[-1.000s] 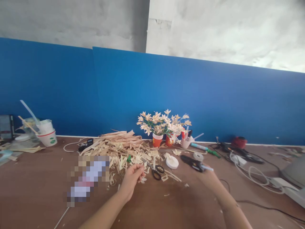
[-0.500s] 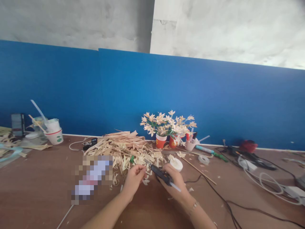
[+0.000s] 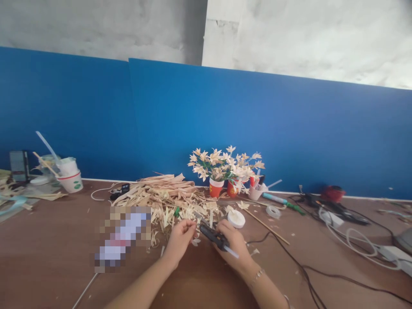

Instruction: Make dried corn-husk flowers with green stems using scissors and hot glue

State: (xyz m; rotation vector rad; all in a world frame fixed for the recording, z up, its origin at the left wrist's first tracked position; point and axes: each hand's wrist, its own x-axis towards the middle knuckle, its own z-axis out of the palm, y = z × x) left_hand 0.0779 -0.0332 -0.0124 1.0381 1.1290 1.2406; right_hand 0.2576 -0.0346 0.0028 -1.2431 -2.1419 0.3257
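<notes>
My right hand (image 3: pixel 233 244) is wrapped round a black hot glue gun (image 3: pixel 212 236), a pale glue stick (image 3: pixel 232 252) poking out of its rear. The gun's nozzle points toward my left hand (image 3: pixel 181 240), whose thumb and fingertips are pinched together. What they hold, if anything, is too small to make out. Just beyond both hands spreads a heap of pale dried husk strips (image 3: pixel 174 193). Cream artificial flowers (image 3: pixel 222 165) on green stems stand in red paper cups (image 3: pixel 215 189) behind it. A round white lid or dish (image 3: pixel 236 219) lies beside my right hand.
A pixelated oblong (image 3: pixel 122 240) with a white cable lies at left. White cups (image 3: pixel 71 180) stand farther left. On the right are a tape roll (image 3: pixel 273 211), a thin stick (image 3: pixel 267 227), black cords (image 3: pixel 302 266) and white cables (image 3: pixel 357 249). A blue partition (image 3: pixel 257 111) bounds the back.
The whole view has shifted slightly. The glue gun and my right hand have edged a little left, nearer my left hand, which stays pinched.
</notes>
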